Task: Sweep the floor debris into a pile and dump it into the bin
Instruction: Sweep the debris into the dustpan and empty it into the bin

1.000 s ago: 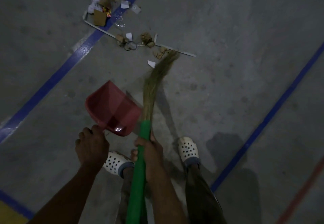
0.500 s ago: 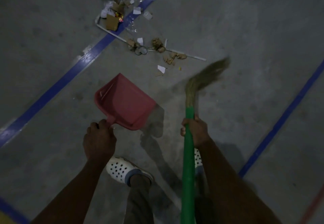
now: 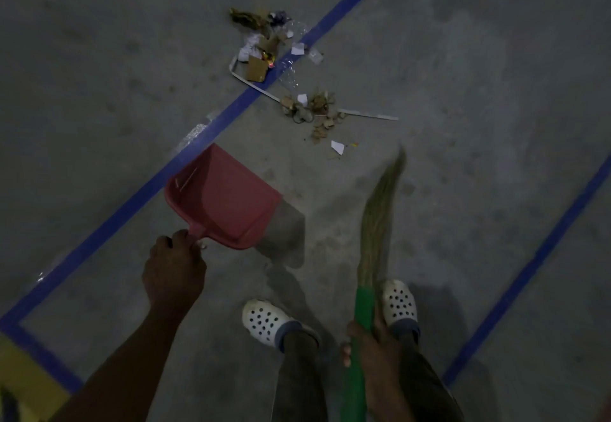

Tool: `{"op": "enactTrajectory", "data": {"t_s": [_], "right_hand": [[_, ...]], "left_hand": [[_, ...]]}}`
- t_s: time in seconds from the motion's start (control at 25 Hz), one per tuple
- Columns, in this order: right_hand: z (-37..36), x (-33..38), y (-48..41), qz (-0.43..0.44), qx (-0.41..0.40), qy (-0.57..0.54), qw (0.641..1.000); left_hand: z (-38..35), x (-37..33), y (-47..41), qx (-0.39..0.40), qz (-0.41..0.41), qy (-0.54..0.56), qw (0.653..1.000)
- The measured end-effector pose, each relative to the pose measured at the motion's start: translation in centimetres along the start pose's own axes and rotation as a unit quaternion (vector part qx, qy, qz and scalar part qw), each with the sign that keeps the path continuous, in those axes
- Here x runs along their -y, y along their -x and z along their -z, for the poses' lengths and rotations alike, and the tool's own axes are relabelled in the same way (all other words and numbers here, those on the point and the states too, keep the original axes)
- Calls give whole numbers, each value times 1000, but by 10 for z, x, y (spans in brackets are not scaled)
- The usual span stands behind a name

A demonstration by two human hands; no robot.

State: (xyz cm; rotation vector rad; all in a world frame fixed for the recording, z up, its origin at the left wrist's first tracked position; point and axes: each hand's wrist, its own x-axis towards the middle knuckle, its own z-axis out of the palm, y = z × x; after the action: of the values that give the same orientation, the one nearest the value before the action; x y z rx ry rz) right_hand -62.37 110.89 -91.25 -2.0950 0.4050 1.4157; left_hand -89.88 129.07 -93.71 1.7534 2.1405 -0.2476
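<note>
The left hand [image 3: 173, 269] grips the red dustpan [image 3: 224, 196] by its handle, just beside the blue line [image 3: 132, 196]. The right hand [image 3: 373, 345] clasps the broom [image 3: 377, 220], well right of that line. Debris [image 3: 297, 91] straddles the line farther along

Open floor [image 3: 496, 58] stretches right and far left. The debris [image 3: 297, 91] clutters the far middle. Nearer, the dustpan [image 3: 224, 196] at left and the broom [image 3: 378, 220] at right leave a bare lane between them toward it.

Head-worn camera looks steeply down at floor [image 3: 463, 58].
</note>
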Motion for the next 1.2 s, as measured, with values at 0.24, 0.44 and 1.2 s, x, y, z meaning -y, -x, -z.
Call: {"op": "enactTrajectory", "data": {"t_s": [0.24, 0.44, 1.2], "right_hand": [[-124, 51, 3, 7, 84, -70, 994], [-178, 90, 112, 40, 184, -164, 968], [-510, 344, 30, -43, 280, -200, 938]], "left_hand": [[6, 48, -16, -25, 21, 26, 999], [22, 67, -21, -22, 42, 64, 997], [147, 63, -370, -58, 32, 130, 989]]}}
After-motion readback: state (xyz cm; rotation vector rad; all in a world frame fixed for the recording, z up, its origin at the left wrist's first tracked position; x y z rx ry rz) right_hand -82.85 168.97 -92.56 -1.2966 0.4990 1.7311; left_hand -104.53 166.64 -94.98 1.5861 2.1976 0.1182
